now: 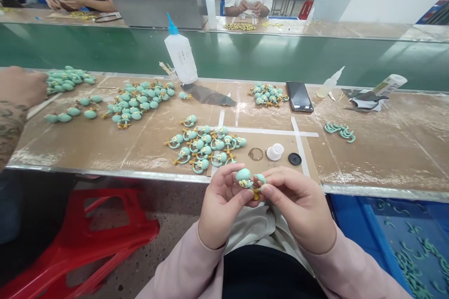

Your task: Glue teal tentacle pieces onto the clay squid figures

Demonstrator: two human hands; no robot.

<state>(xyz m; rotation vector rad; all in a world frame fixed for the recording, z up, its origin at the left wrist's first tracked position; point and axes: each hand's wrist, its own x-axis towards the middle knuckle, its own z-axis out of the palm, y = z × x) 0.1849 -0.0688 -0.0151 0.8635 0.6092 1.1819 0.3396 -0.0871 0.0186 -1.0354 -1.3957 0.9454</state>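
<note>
A: Figure's position, state of grips?

B: Lower centre of frame: teal clay figure (243,176) clenched in my left grip (220,208); my right grip (298,205) pinching a curved teal arm (260,178) beside its head.

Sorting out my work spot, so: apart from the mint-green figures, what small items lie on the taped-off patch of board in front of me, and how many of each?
Brown ring: 1
Clear plastic pot: 1
Black round disc: 1
Total: 3
</note>
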